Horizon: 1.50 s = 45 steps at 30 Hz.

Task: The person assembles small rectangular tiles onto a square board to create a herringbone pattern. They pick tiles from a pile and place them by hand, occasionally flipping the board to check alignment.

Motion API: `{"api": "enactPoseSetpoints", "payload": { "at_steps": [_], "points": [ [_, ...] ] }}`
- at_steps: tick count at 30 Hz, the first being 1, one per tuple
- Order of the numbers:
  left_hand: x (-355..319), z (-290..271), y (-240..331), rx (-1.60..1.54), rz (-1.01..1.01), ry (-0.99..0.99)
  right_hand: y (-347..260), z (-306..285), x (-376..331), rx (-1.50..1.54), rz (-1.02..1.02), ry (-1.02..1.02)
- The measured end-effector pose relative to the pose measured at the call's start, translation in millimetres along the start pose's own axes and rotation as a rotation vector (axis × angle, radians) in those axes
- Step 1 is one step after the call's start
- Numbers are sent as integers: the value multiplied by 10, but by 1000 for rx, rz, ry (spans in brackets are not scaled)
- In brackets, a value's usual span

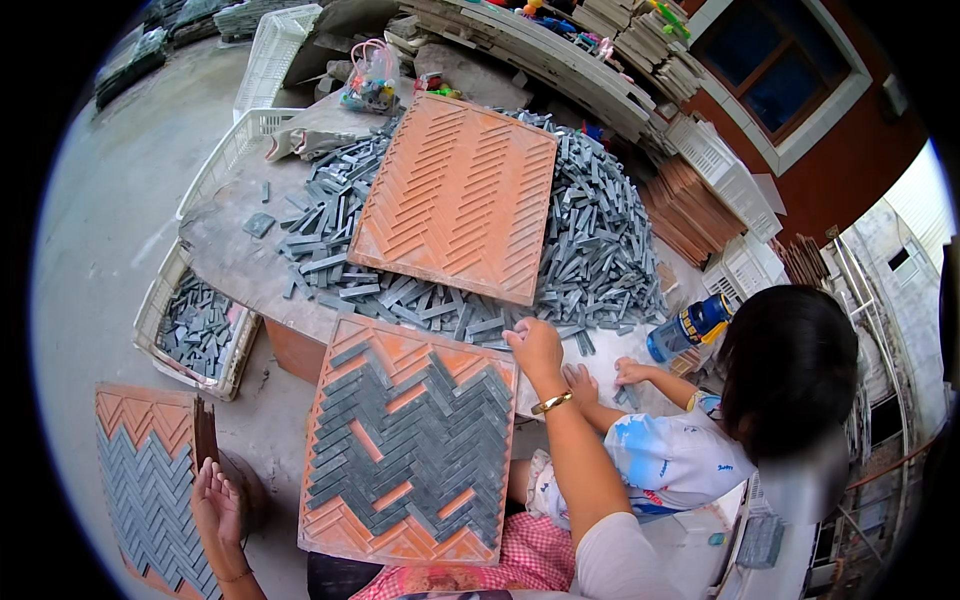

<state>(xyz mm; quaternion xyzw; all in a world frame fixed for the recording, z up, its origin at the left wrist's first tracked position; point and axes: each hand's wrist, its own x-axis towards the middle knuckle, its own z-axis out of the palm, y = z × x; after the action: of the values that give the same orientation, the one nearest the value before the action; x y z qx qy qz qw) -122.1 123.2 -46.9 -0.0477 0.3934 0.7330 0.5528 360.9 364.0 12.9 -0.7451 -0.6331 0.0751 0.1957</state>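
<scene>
Table (225,215), big, with a heap of grey strips (605,235). Bare orange tray (455,200) tops the heap. Zigzag tray (345,525) at the table's near side, mostly grey strips, some slots bare. Side tray (140,402) off left, also zigzag-filled. Left hand (217,503) beside it, fingers loosely curled, slightly parted. Right hand (537,350) by zigzag tray's far right corner, fingers bent in; from here I can't tell if they pinch anything.
</scene>
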Motion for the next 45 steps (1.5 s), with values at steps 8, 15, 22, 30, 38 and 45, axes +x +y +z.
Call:
{"api": "enactPoseSetpoints", "payload": {
  "at_steps": [8, 15, 22, 30, 38, 45],
  "points": [
    [-144, 343, -51, 107, 67, -16, 18, 63, -63, 126, -46, 121],
    [-299, 720, -228, 215, 64, -107, -221, -203, -312, 153, -752, -129],
    [-372, 756, -348, 238, 47, -101, -390, -377, -325, 235, -781, -156],
    [-473, 878, -404, 259, 33, -103, -538, -363, -399, 343, -569, -175],
    [-521, 904, -481, 266, -25, -138, -802, -26, -591, 217, -971, -347],
    [-516, 854, -430, 283, -20, -123, -932, 81, -587, 233, -1011, -382]
  ]
}}
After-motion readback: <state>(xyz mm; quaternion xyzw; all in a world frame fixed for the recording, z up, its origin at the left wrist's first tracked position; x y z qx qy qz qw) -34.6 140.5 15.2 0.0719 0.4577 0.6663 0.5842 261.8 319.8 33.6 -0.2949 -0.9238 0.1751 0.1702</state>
